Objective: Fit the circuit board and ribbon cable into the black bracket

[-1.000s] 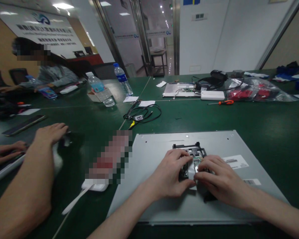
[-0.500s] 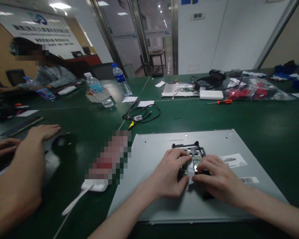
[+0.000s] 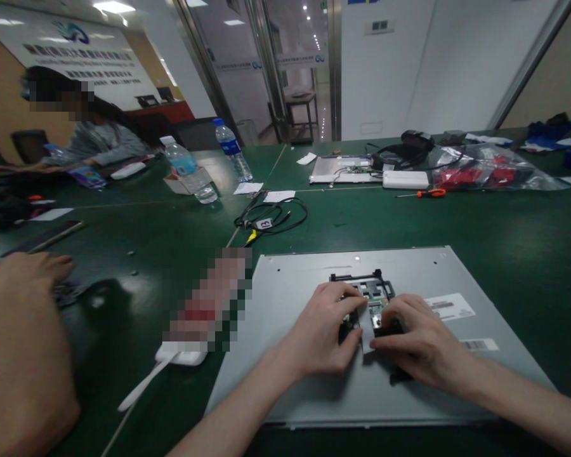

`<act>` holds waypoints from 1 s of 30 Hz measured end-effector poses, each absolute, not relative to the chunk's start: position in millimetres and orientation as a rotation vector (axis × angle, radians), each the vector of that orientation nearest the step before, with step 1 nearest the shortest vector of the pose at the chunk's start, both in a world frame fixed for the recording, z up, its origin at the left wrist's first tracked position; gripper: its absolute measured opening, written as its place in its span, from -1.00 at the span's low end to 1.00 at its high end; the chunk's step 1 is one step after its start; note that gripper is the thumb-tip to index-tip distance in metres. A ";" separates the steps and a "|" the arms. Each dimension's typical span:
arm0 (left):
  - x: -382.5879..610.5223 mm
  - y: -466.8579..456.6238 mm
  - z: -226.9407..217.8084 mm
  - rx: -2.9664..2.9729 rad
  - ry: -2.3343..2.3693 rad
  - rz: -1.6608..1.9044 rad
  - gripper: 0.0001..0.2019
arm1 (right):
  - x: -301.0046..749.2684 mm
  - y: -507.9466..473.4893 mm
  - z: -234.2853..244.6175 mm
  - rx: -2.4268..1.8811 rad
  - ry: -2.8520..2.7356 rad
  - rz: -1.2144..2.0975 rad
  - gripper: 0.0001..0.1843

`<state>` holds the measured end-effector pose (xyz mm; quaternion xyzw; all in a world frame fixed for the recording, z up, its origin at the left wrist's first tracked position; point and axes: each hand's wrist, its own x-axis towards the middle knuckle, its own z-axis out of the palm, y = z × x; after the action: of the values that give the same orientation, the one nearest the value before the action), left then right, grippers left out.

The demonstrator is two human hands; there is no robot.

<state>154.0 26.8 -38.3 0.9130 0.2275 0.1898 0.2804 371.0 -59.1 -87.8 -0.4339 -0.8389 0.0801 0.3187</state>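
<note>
A grey metal panel (image 3: 438, 273) lies flat on the green table (image 3: 504, 222) in front of me. Near its middle sits a small circuit board in a black frame (image 3: 368, 289). My left hand (image 3: 326, 330) rests on the panel with its fingers curled over the board's left side. My right hand (image 3: 416, 343) is closed on a small black part and a white ribbon strip (image 3: 367, 330) at the board's lower edge. The fingertips of both hands nearly meet over the strip.
Another person's arm (image 3: 19, 343) fills the left foreground. A white object (image 3: 181, 357) lies left of the panel. Further back lie coiled cables (image 3: 271, 219), two water bottles (image 3: 190, 171), an orange screwdriver (image 3: 428, 193), a second panel (image 3: 342, 170) and a plastic bag (image 3: 490, 170). A person sits far left.
The other person's arm at the left has pulled back toward the near left edge. My hands have stayed on the board, with the white strip drawn slightly lower.
</note>
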 end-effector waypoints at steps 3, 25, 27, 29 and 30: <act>154.1 26.9 -39.4 2.451 0.611 0.510 -0.62 | 374.3 -58.9 -89.8 -1.126 -2.206 0.228 -0.75; 155.4 29.6 -46.2 2.531 0.595 0.497 -0.66 | 379.5 -58.6 -90.0 -1.110 -2.201 0.245 -0.74; 155.9 30.0 -46.9 2.531 0.589 0.494 -0.68 | 379.0 -59.3 -88.9 -1.115 -2.206 0.245 -0.72; 156.4 29.8 -47.3 2.520 0.585 0.500 -0.70 | 378.3 -60.2 -88.1 -1.119 -2.208 0.238 -0.71; 156.8 29.6 -47.4 2.515 0.583 0.505 -0.70 | 377.9 -60.6 -87.8 -1.120 -2.209 0.233 -0.70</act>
<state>156.8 29.6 -47.4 0.9249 0.2146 0.1857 0.2529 377.9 -60.6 -87.8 -0.4263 -0.8410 0.0887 0.3210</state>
